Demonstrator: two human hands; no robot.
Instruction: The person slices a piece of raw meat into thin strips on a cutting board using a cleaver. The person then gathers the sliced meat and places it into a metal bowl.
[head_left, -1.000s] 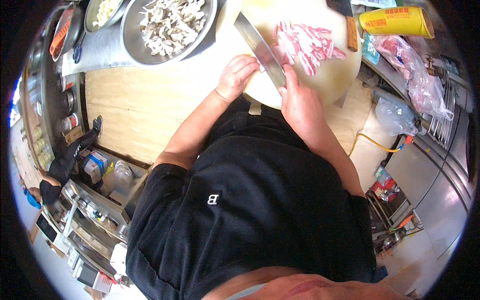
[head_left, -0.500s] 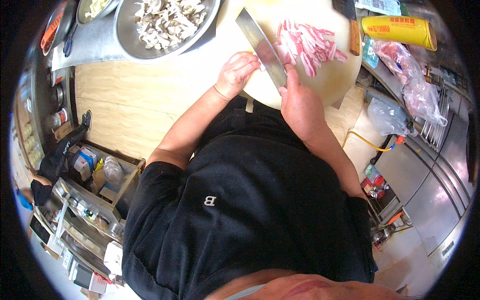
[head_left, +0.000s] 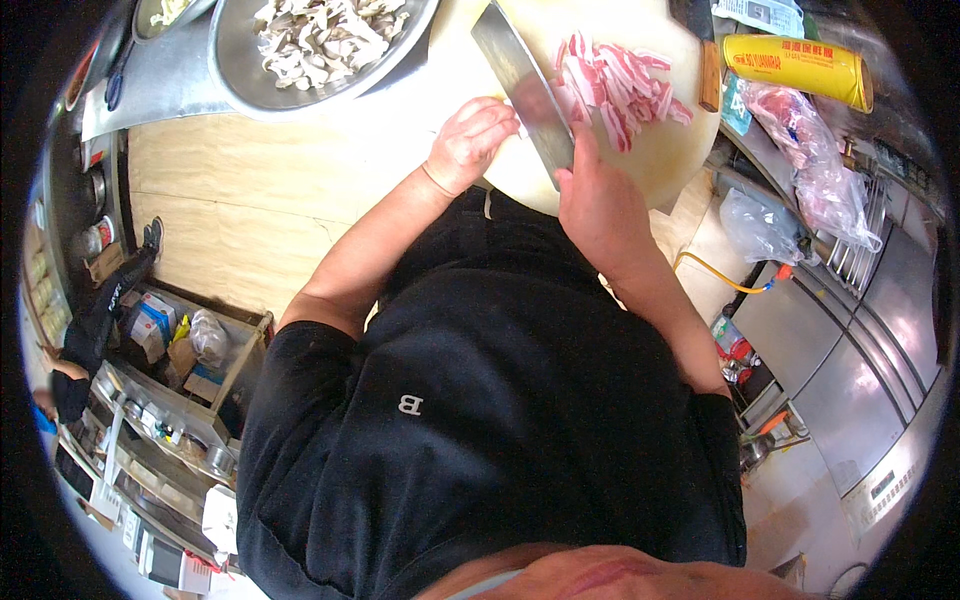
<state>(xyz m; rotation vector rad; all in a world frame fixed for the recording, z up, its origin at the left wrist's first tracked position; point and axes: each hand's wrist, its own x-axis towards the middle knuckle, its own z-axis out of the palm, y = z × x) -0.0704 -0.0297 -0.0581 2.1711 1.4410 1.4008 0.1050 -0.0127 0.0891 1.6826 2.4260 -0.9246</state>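
Note:
On a round pale cutting board (head_left: pixel 660 165), my right hand (head_left: pixel 600 200) grips a broad cleaver (head_left: pixel 530 100) near its handle end, the blade slanting up to the left. Just left of the blade is my left hand (head_left: pixel 470 142), its fingers bent and pressed together. A small pale piece shows at those fingertips, mostly hidden; it looks like the end of a piece of meat. Right of the blade lies a pile of sliced pink-and-white fatty meat (head_left: pixel 625 90).
A metal bowl of sliced mushrooms (head_left: pixel 325 45) stands at the upper left. A second knife (head_left: pixel 708 75) lies at the board's right edge. Beyond it are a yellow cylinder (head_left: pixel 795 68) and bagged meat (head_left: pixel 800 130). Another person (head_left: pixel 90 330) is at the far left.
The cleaver has shifted very slightly, staying close to my left fingertips. My view has turned a little, so the bowl and surroundings sit slightly differently. The sliced pile looks the same.

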